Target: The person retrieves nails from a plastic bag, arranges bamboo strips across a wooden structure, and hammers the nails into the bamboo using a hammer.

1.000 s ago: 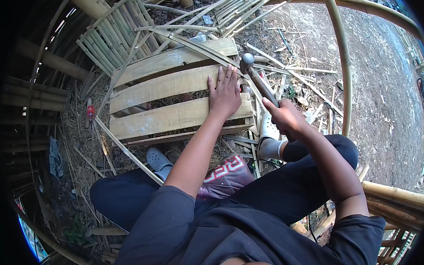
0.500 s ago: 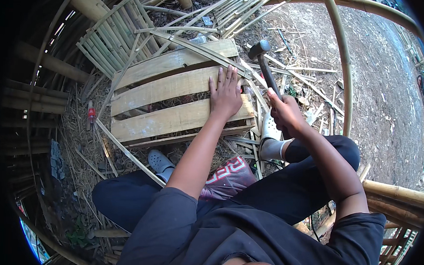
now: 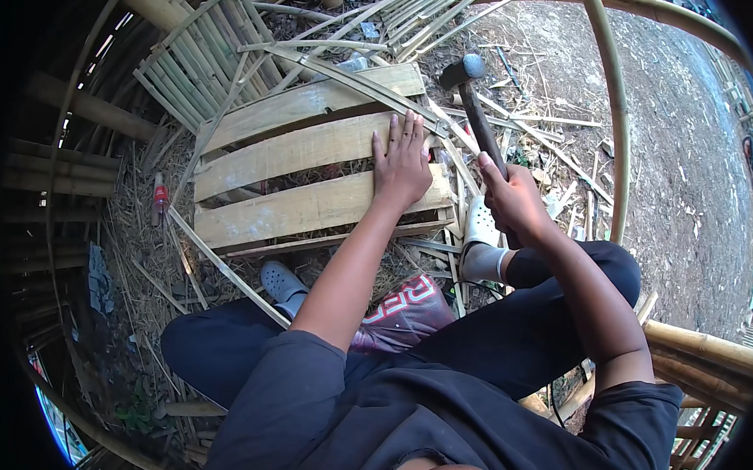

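**Hammer raised beside the slats**

The right hand [image 3: 512,199] was closed around the hammer [image 3: 475,105], whose handle ran up and away to a head above the panel's [image 3: 303,173] far right corner. The left hand [image 3: 402,165] lay flat, fingers spread, on the slats just left of it, forearm stretched forward.

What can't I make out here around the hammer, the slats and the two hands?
Head view only:
- Any nail under the left hand: the flat palm covers that part of the slatted panel.
- Hammer handle's lower end: wrapped inside the right hand.
- Hammer face: turned away, too small to read.
- Small red item left of the panel: too small to identify.
- Panel's near right corner: hidden behind the white shoe.
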`<state>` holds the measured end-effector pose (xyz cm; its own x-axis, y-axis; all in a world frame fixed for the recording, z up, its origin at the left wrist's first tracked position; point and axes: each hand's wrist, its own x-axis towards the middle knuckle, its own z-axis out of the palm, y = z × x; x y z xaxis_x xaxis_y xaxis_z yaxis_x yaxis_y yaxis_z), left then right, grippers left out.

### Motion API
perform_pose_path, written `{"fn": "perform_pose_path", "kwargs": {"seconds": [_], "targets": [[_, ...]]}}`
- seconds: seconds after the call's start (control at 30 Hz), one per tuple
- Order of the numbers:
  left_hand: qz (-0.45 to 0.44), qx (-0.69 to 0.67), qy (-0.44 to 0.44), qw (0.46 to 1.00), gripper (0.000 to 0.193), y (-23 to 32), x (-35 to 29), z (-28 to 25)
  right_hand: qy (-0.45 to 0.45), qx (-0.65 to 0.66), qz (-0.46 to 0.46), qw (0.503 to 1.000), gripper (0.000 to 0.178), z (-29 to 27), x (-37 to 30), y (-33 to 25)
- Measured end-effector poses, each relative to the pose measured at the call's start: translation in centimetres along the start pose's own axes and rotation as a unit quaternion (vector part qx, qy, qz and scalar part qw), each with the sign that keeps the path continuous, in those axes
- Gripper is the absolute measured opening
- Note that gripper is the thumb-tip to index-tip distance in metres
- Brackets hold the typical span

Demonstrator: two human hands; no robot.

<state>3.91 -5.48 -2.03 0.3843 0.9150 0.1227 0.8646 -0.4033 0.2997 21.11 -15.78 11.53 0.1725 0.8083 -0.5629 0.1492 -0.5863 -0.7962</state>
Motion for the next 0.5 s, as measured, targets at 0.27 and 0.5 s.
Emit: {"fn": "perform_pose_path", "kwargs": {"seconds": [0.27, 0.5], "targets": [[0.000, -0.002, 0.014, 1.000, 0.067, -0.6, -0.1, 0.2, 0.038, -0.129, 0.002, 0.991, 0.055, 0.7, -0.1, -1.1], [0.008, 0.002, 0.026, 1.000, 0.068, 0.0, 0.0, 0.2, 0.042, -0.180, 0.029, 0.982, 0.056, 0.8, 0.3, -0.4]]}}
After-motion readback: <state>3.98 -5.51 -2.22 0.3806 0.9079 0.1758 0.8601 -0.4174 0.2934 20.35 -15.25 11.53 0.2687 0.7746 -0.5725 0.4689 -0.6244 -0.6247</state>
